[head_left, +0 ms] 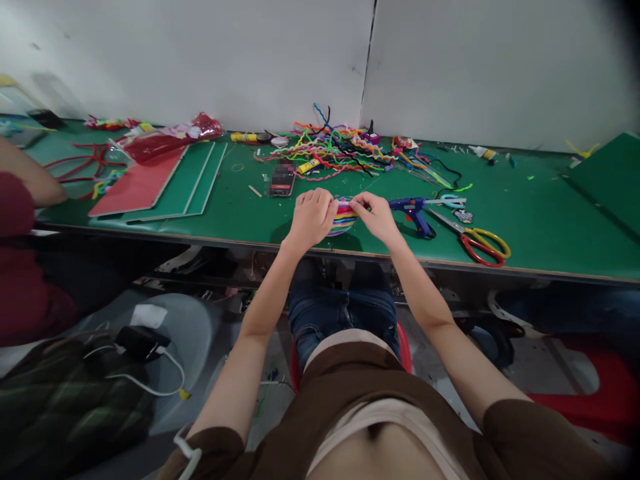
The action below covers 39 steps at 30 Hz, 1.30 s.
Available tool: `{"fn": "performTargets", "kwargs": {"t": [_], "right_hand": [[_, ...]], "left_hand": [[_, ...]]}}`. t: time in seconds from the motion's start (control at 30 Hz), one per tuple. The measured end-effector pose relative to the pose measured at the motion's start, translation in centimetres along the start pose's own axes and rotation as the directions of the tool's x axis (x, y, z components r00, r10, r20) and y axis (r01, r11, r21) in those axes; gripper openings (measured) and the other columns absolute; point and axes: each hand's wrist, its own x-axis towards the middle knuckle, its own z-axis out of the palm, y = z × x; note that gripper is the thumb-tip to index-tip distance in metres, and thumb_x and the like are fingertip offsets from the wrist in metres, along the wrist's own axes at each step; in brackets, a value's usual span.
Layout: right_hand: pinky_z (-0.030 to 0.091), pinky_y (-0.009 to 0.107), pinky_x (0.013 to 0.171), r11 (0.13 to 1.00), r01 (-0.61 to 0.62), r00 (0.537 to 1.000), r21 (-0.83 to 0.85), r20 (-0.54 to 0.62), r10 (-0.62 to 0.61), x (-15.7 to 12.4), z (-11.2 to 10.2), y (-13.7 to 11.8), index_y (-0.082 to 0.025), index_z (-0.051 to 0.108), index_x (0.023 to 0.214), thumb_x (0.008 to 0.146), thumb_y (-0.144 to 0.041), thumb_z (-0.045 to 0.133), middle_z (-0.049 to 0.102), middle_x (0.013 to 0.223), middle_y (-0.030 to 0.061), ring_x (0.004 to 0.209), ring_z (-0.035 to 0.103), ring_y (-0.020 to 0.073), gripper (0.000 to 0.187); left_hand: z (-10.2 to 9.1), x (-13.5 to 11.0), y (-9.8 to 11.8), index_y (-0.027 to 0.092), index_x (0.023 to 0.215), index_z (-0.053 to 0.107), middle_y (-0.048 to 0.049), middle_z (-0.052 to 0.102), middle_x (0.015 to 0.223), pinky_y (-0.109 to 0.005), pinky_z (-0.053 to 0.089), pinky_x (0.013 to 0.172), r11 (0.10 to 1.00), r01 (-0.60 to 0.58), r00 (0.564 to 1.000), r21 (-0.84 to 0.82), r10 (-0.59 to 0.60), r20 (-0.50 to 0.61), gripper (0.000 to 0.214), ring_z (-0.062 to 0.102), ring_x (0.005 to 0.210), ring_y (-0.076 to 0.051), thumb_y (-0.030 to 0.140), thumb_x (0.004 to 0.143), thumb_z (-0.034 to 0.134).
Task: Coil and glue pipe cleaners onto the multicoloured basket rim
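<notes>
A rainbow-striped rounded piece [342, 223], seemingly made of coloured strands laid side by side, rests near the front edge of the green table [240, 227]. Its left side is covered by my left hand [314, 215], fingers closed over it. With thumb and fingertips together, my right hand [373, 212] pinches the upper right edge. Exactly what sits between those fingertips is hidden. Just right of that hand lies a blue glue gun [414, 212]. Beyond it are scissors with red and yellow handles [484, 245] and a light-blue-handled pair [452, 201].
Behind my hands spreads a tangled heap of coloured fuzzy stems [340, 148]. A phone [283, 179] lies left of the heap. Red and green boards [145, 179] are stacked farther left, near another person's arm [30, 172]. A green panel [610, 180] stands at far right.
</notes>
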Motion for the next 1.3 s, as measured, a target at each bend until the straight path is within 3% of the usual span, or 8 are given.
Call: {"fn": "performTargets", "kwargs": {"t": [0.37, 0.53, 0.7, 0.87, 1.03, 1.17, 1.3], "right_hand": [[0.041, 0.030, 0.075, 0.916, 0.253, 0.965, -0.313, 0.153, -0.214, -0.2, -1.2, -0.1, -0.022, 0.063, 0.084, 0.091, -0.026, 0.049, 0.068, 0.088, 0.0044, 0.085, 0.058, 0.0186, 0.016], [0.040, 0.030, 0.072, 0.889, 0.262, 0.965, -0.375, 0.115, -0.236, -0.1, -1.3, -0.3, -0.023, 0.069, 0.083, 0.089, -0.030, 0.057, 0.067, 0.083, 0.0034, 0.082, 0.058, 0.0183, 0.015], [0.042, 0.029, 0.071, 0.922, 0.237, 0.971, -0.307, 0.034, -0.239, 0.2, -1.4, -0.4, -0.023, 0.071, 0.086, 0.084, -0.030, 0.063, 0.063, 0.089, 0.0030, 0.081, 0.057, 0.0170, 0.011], [0.043, 0.034, 0.083, 0.884, 0.329, 0.944, -0.332, 0.110, -0.310, 0.6, -1.6, -0.5, -0.022, 0.071, 0.086, 0.084, -0.021, 0.058, 0.062, 0.095, 0.0051, 0.093, 0.055, 0.0203, 0.013], [0.040, 0.036, 0.081, 0.801, 0.393, 0.919, -0.451, 0.194, -0.342, 0.8, -1.7, -1.0, -0.020, 0.067, 0.087, 0.088, -0.017, 0.050, 0.062, 0.101, 0.0074, 0.094, 0.052, 0.0221, 0.017], [0.037, 0.038, 0.080, 0.754, 0.386, 0.922, -0.532, 0.187, -0.340, 0.6, -1.3, -0.8, -0.022, 0.065, 0.090, 0.091, -0.018, 0.045, 0.060, 0.108, 0.0084, 0.097, 0.050, 0.0234, 0.020], [0.037, 0.040, 0.083, 0.788, 0.366, 0.929, -0.494, 0.153, -0.336, 0.5, -0.6, 0.1, -0.023, 0.062, 0.091, 0.092, -0.019, 0.043, 0.058, 0.109, 0.0079, 0.099, 0.050, 0.0235, 0.020]], "left_hand": [[0.6, 0.3, -0.2, 0.022, 0.083, 0.049, -0.0046, 0.063, 0.088, -0.038, 0.040, 0.089, 0.996, 0.041, 0.998, -0.082, -0.045, -0.043, 0.017, 0.056, 0.089, -0.020, 0.029, 0.094, 0.039], [0.5, 0.4, -0.3, 0.022, 0.082, 0.050, -0.0048, 0.063, 0.090, -0.039, 0.040, 0.089, 0.995, 0.050, 0.998, -0.089, -0.053, -0.023, 0.016, 0.056, 0.090, -0.020, 0.028, 0.093, 0.040], [0.4, 0.4, -0.1, 0.021, 0.082, 0.050, -0.0050, 0.063, 0.091, -0.039, 0.040, 0.090, 0.995, 0.059, 0.998, -0.077, -0.061, -0.024, 0.015, 0.056, 0.091, -0.021, 0.027, 0.092, 0.041], [0.4, 0.4, -0.1, 0.021, 0.082, 0.051, -0.0047, 0.064, 0.092, -0.038, 0.040, 0.090, 0.995, 0.063, 0.998, -0.073, -0.066, -0.026, 0.014, 0.057, 0.091, -0.020, 0.027, 0.092, 0.041], [0.6, 0.4, -0.4, 0.021, 0.082, 0.051, -0.0045, 0.064, 0.093, -0.037, 0.040, 0.089, 0.996, 0.052, 0.998, -0.070, -0.054, -0.032, 0.014, 0.057, 0.092, -0.020, 0.026, 0.092, 0.042], [0.8, 0.4, -0.6, 0.021, 0.082, 0.052, -0.0044, 0.064, 0.092, -0.037, 0.040, 0.089, 0.996, 0.035, 0.998, -0.084, -0.039, -0.044, 0.014, 0.057, 0.091, -0.020, 0.026, 0.091, 0.043], [1.0, 0.3, -0.8, 0.021, 0.082, 0.052, -0.0040, 0.064, 0.092, -0.038, 0.039, 0.089, 0.995, 0.021, 0.998, -0.101, -0.027, -0.059, 0.012, 0.057, 0.091, -0.020, 0.025, 0.091, 0.044]]}}
